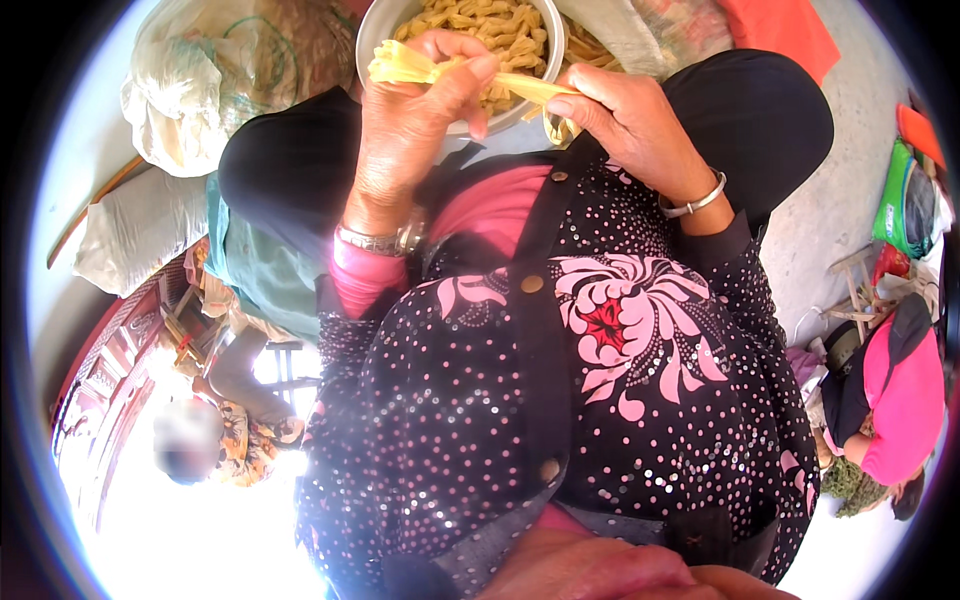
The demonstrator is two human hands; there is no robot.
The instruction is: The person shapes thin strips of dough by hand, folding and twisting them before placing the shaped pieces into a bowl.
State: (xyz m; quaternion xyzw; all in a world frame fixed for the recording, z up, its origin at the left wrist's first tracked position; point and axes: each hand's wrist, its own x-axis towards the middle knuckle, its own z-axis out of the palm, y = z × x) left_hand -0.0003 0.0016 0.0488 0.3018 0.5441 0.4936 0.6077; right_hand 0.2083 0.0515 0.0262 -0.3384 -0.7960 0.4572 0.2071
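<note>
A pale yellow, pliable folded strip (524,87) is stretched between my two hands, above the near rim of a round metal basin (368,35). My left hand (420,110) is closed round its bunched, frayed end, thumb on top. Between thumb and fingers of my right hand (635,125) the other end is pinched, with a loop of the same material hanging just below. Several twisted, knot-like yellow-brown pieces (490,25) fill the basin. The strip's exact material I cannot make out.
A large translucent plastic bag (190,80) stands left of the basin, with a teal bag (255,275) beside my left leg. An orange-red sheet (785,30) lies at the far right. Two other people are nearby, one in a pink top (905,400) at the right.
</note>
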